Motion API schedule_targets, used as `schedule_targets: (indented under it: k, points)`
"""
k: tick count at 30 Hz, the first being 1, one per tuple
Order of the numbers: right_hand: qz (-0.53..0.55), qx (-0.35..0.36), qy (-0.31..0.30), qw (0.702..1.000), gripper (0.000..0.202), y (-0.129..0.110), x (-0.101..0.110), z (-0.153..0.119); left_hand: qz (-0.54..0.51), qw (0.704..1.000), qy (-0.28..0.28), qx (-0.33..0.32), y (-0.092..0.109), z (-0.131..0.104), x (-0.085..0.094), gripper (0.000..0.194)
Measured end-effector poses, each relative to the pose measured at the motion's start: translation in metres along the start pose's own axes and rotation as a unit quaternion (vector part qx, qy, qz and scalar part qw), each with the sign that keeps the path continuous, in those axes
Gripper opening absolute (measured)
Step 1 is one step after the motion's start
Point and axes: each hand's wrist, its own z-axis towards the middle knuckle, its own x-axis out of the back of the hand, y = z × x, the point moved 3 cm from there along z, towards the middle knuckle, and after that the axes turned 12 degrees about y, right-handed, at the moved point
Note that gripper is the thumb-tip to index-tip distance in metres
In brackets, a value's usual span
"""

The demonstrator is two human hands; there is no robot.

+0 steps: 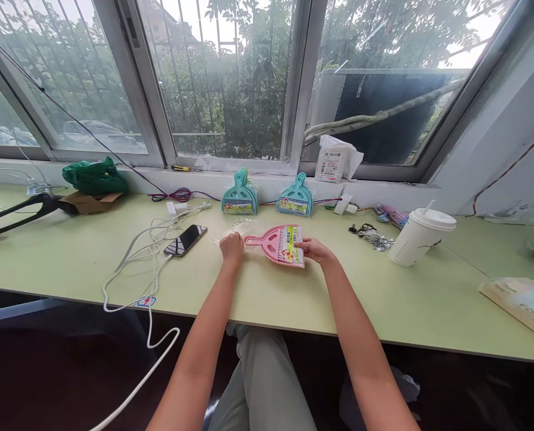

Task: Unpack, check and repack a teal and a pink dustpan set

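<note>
A pink dustpan and brush set (273,244) with a yellow-green label lies between my hands, its handle toward the left. My right hand (315,249) grips its wide end at the label. Beside the handle tip, my left hand (231,246) is closed at the edge of a clear plastic wrapper (244,227); what its fingers hold is hard to make out. Against the wall behind stand two groups of teal dustpan sets, one (240,194) at the left and one (295,197) at the right.
A phone (186,240) and white cables (134,251) lie at the left. Farther left are a green bag (94,175) and a black frame (18,216). Keys (363,230), a lidded white cup (419,238) and a packet (525,302) are on the right.
</note>
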Motion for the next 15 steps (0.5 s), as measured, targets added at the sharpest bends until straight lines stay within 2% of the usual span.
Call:
schedule_targets:
  k: [2,6,8,12,15]
  points:
    - [-0.003,-0.002,0.009,1.0,0.014,0.001,0.0,-0.001,0.006,1.0,0.02,0.003,0.0,0.0,0.001,0.031]
    - [0.035,0.021,0.108,0.993,0.009,0.005,-0.004,0.003,-0.007,0.998,0.063,-0.028,0.004,-0.003,0.002,0.029]
    - [0.053,0.024,0.138,0.989,0.01,0.009,-0.009,0.005,-0.015,0.995,0.075,-0.057,0.007,-0.004,0.002,0.028]
    - [0.053,0.031,0.111,0.992,0.02,0.012,-0.024,0.003,-0.048,0.988,0.107,-0.104,0.015,-0.006,0.004,0.027]
    - [0.041,0.039,0.076,0.995,0.025,0.014,-0.038,-0.001,-0.124,0.974,0.127,-0.139,0.024,-0.009,0.007,0.024]
